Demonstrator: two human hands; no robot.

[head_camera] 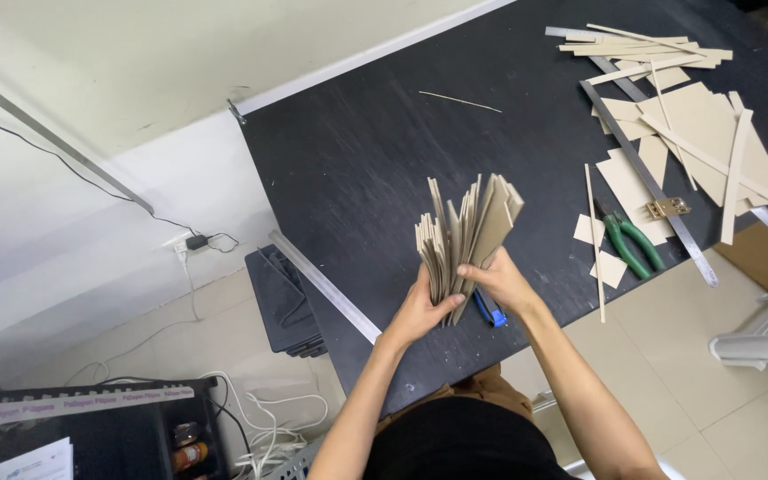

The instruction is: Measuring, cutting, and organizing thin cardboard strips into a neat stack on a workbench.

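Currently I log both hands, left hand (421, 311) and right hand (499, 280), clamped on a fanned stack of cardboard pieces (466, 233), edges uneven, with offcuts (695, 133) lying ungathered far right of my grip.

bare black tabletop (357, 160) left and ahead, cardboard offcuts (695, 133), pliers (633, 244) crowding right

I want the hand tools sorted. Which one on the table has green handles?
The pliers right of the hands, lying by cardboard scraps; the blue-tipped cutter doesn't.
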